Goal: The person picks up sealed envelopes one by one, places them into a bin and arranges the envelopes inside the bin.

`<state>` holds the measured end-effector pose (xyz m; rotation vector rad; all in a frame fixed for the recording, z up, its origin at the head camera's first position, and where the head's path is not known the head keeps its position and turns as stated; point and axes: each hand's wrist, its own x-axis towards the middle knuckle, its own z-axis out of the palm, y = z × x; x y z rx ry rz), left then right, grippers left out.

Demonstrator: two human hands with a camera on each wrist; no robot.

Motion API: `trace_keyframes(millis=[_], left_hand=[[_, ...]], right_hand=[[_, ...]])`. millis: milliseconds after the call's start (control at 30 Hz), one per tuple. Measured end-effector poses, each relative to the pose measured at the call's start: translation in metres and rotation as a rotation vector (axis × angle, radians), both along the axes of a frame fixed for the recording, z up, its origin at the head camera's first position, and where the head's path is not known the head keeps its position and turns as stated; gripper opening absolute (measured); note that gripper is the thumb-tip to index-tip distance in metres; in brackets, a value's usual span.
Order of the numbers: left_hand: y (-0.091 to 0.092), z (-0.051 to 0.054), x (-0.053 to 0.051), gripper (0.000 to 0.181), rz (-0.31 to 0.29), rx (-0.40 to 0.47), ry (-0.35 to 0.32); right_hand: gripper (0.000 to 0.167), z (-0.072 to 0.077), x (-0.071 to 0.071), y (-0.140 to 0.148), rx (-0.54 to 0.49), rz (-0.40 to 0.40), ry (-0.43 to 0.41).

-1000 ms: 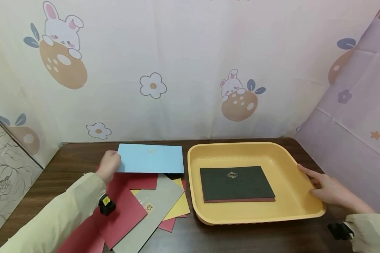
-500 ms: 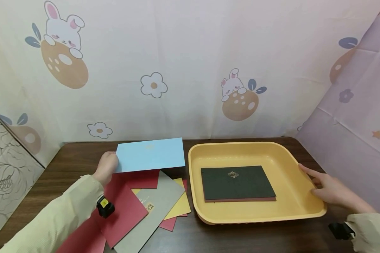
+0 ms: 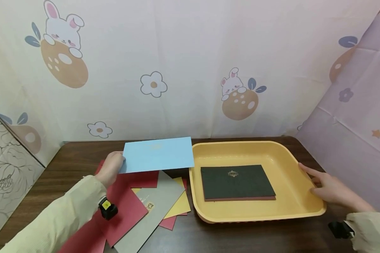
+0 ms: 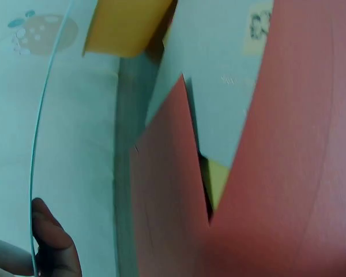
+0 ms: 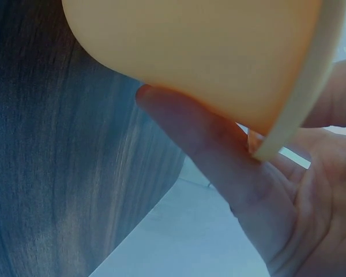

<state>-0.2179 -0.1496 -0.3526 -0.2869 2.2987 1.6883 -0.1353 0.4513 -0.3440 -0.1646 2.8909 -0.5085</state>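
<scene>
Left hand (image 3: 110, 169) pinches light-blue envelope (image 3: 159, 156) by short edge, left of frame centre; right hand (image 3: 324, 188) grips yellow tray (image 3: 292, 186), lower right. Envelope probably light, bendy, easily creased; edge pinch suits.

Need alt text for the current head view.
The left hand holds a light blue card by one end above overlapping red, gray and yellow cards on a wood-grain table. The right hand grips the right rim of a yellow tray holding a dark green card.

At left the left hand (image 3: 112, 167) holds a blue card (image 3: 159, 154); at right the right hand (image 3: 327, 188) grips a yellow tray (image 3: 292, 191)
</scene>
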Motion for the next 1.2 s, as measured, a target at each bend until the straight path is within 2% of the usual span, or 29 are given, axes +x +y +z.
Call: trace_keyframes(millis=[300, 500, 867, 1200], left_hand=[[0.016, 0.009, 0.008, 0.049, -0.026, 0.074, -0.026], [0.024, 0.01, 0.014, 0.048, -0.068, 0.086, -0.01], [0.032, 0.011, 0.021, 0.051, -0.181, 0.118, 0.044], [0.056, 0.011, 0.023, 0.05, -0.229, 0.119, 0.069]], right_hand=[[0.08, 0.001, -0.002, 0.0, -0.013, 0.001, -0.007], [0.08, 0.002, -0.002, -0.001, -0.019, -0.001, -0.01], [0.08, 0.004, -0.001, -0.004, 0.008, -0.001, 0.005], [0.08, 0.001, 0.0, -0.002, 0.005, 0.001, 0.008]])
